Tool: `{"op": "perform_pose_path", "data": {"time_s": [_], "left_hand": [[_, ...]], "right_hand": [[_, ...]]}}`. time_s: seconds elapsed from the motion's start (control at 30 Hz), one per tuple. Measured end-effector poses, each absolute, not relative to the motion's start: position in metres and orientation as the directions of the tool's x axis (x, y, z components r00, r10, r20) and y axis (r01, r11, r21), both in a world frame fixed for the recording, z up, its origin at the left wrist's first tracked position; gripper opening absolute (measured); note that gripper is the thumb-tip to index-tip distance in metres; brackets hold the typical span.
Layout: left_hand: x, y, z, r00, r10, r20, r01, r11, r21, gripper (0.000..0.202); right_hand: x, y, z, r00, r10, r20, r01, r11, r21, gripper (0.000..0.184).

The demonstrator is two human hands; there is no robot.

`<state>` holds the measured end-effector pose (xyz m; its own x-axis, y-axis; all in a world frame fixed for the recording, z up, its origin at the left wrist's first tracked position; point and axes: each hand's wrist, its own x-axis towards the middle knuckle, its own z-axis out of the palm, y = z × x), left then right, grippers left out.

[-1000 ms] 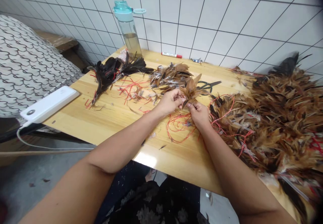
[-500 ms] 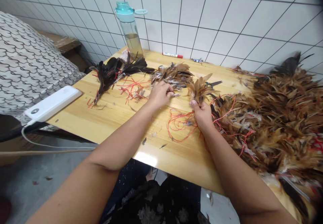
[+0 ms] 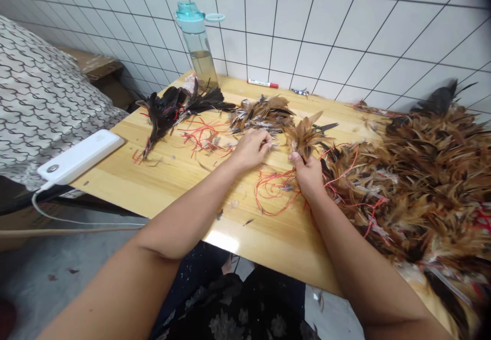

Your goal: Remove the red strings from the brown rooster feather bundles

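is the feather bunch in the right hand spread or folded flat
Spread: the bunch fans out above the right hand, tips pointing different ways. Whether its base is tied, I cannot tell; the hand covers it.

You have room over the front-left counter (image 3: 132,176), but a feather heap (image 3: 425,176), perhaps deep, blocks your right hand (image 3: 309,175) rightward.

The tabletop (image 3: 153,186) looks smooth, glossy wood — the bottle (image 3: 201,64) clear plastic, the feather bundle (image 3: 303,136) rough.
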<state>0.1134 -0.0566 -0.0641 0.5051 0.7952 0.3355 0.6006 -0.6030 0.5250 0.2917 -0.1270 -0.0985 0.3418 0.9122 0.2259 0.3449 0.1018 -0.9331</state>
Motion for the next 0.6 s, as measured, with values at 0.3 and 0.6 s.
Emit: {"op": "perform_pose_path", "data": {"time_s": [0.3,0.6], "left_hand": [[0.118,-0.0672,-0.0616,0.7,0.671,0.244,0.367,-0.63,0.684,0.013],[0.1185,-0.0645,-0.0633,0.726,0.548,0.414,0.276,-0.785,0.555,0.016]], "right_hand": [[0.2908,-0.1276,-0.0966,0.363,0.907,0.212,0.384,0.062,-0.921,0.024],[0.29,-0.1267,-0.0965,0.273,0.953,0.127,0.525,-0.037,-0.85,0.024]]}}
